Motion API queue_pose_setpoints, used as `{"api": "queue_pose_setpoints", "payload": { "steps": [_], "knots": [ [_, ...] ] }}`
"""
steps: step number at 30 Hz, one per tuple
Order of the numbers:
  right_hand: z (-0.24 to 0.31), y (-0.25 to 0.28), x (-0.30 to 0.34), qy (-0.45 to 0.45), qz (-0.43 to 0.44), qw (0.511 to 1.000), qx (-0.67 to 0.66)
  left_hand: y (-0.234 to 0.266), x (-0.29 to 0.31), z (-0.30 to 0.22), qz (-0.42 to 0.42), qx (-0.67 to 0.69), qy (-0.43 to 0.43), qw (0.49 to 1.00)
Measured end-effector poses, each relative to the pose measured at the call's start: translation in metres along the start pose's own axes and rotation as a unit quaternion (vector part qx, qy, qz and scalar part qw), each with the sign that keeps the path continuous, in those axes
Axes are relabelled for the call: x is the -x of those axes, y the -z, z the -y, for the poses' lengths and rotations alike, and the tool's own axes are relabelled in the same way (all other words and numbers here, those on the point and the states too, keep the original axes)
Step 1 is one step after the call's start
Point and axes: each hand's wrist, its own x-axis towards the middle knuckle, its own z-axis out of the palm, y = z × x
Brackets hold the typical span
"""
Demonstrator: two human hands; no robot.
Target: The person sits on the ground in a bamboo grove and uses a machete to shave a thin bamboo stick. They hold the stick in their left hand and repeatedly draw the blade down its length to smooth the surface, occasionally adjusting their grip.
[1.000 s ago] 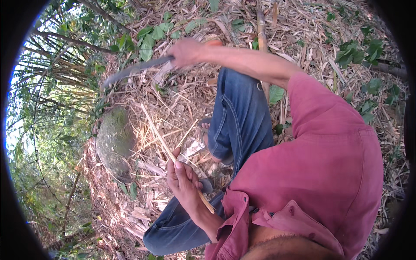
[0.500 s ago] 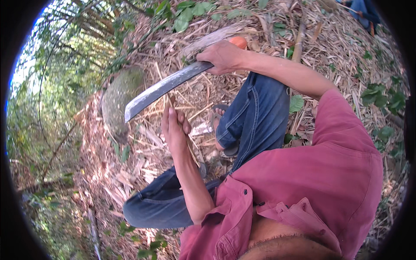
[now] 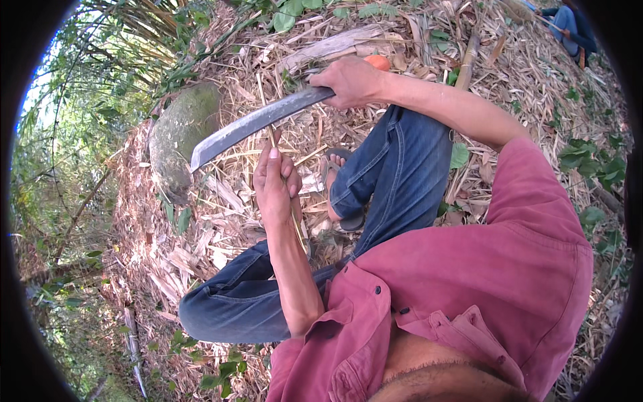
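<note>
My right hand [image 3: 353,82] is closed round the orange handle [image 3: 377,62] of a machete. Its long dark blade [image 3: 258,126] points left, with the squared tip near a big mossy stone. Below the blade, my left hand [image 3: 274,175] is closed, thumb up, on a thin pale strip [image 3: 299,224], which looks like split bamboo. The strip's upper end meets or passes behind the blade; I cannot tell which. Its lower part runs along my left forearm towards my lap. The far side of the left hand's grip is hidden.
The mossy stone [image 3: 184,130] stands at the left. Dry shavings and leaf litter [image 3: 194,264] cover the ground round my sandalled foot [image 3: 335,164]. A weathered wood slab [image 3: 335,45] and a bamboo pole [image 3: 467,60] lie beyond my right hand. Another person [image 3: 569,30] sits at the far right.
The view has shifted slightly. My left hand stands a little closer to the machete's handle along the blade, still gripping the strip. The machete keeps nearly the same pose.
</note>
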Motion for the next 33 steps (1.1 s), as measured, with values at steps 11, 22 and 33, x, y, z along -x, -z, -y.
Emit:
{"api": "queue_pose_setpoints", "payload": {
  "steps": [11, 22, 33],
  "knots": [
    [-0.028, -0.002, -0.012, -0.077, 0.018, 0.996, 0.029, 0.002, 0.025, 0.003, 0.010, 0.020, 0.024, 0.999],
    [0.042, 0.006, -0.009, -0.241, 0.031, 0.857, -0.454, 0.028, -0.031, 0.000, -0.003, 0.262, -0.073, 0.962],
    [0.094, -0.011, 0.035, -0.235, 0.095, 0.759, -0.599, 0.030, -0.055, 0.007, -0.020, 0.402, -0.129, 0.906]
  ]
}}
